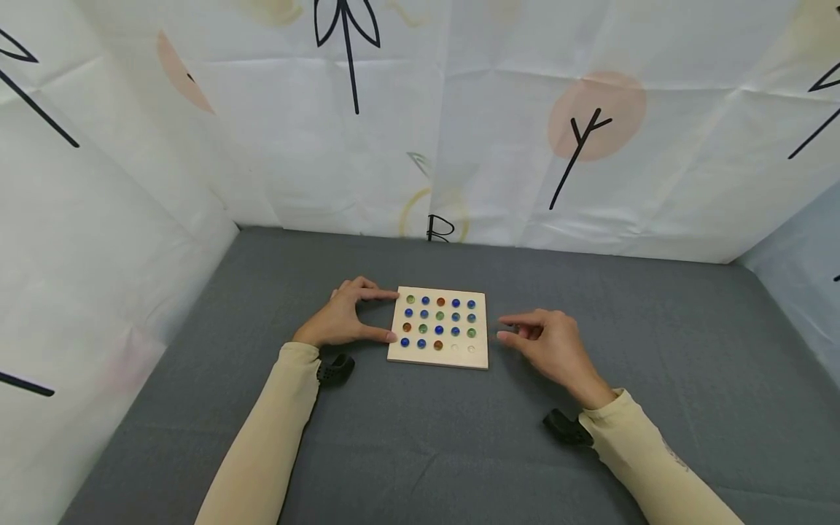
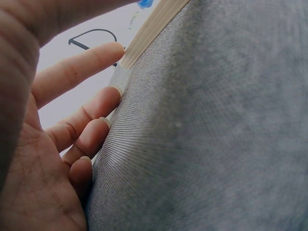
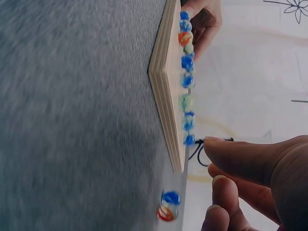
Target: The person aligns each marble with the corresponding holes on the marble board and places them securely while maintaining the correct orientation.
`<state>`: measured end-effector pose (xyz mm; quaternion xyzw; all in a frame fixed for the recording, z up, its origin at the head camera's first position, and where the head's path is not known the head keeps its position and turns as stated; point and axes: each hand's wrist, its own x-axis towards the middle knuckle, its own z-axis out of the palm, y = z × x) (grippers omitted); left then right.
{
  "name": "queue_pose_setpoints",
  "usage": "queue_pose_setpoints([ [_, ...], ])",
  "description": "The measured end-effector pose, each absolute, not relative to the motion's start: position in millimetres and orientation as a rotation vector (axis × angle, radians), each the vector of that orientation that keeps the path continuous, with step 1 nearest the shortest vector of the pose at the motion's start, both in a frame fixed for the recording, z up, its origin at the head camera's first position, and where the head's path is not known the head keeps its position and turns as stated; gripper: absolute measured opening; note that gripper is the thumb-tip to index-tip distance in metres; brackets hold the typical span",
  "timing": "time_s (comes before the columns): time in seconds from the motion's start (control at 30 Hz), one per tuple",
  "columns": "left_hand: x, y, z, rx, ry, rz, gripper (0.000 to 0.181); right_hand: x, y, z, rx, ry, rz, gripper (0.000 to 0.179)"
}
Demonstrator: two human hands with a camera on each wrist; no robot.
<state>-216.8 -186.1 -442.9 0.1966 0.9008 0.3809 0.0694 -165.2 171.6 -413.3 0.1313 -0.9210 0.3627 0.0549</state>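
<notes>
A pale wooden board [image 1: 446, 357] lies flat with rows of blue, green and orange-red glass marbles [image 3: 187, 80] in its hollows. Two hollows at its near right corner hold no marble. My left hand [image 1: 341, 313] touches the board's left edge, index finger at the far corner and thumb lower down, both fairly straight. Apart from the board's right side, my right hand [image 1: 551, 346] hovers with thumb and index tips separated and its other fingers bent. Beyond its fingers, in the right wrist view, two loose marbles sit together, one blue [image 3: 171, 198], one red and white [image 3: 167, 211].
Grey cloth [image 1: 420, 445] covers the table around the board. White printed sheets [image 1: 485, 146] hang behind and at the sides. A black wrist device [image 1: 336, 370] sits at the left cuff, and another black device [image 1: 566, 429] at the right cuff.
</notes>
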Motion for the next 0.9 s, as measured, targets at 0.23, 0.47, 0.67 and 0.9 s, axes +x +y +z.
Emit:
queue_pose_setpoints([
  [0.23,-217,-186,-443,0.589,2.706,1.154,0.072,-166,183,-411,0.377,-2.783,1.062,0.021],
  [0.47,-216,-186,-442,0.571,2.701,1.164,0.073,-168,192,-414,0.356,-2.81,1.006,0.022],
  [0.67,-216,-186,-442,0.57,2.698,1.169,0.073,-173,195,-418,0.35,-2.831,0.973,0.021],
  [0.9,-216,-186,-443,0.583,2.707,1.161,0.072,-175,195,-421,0.341,-2.845,0.982,0.022],
])
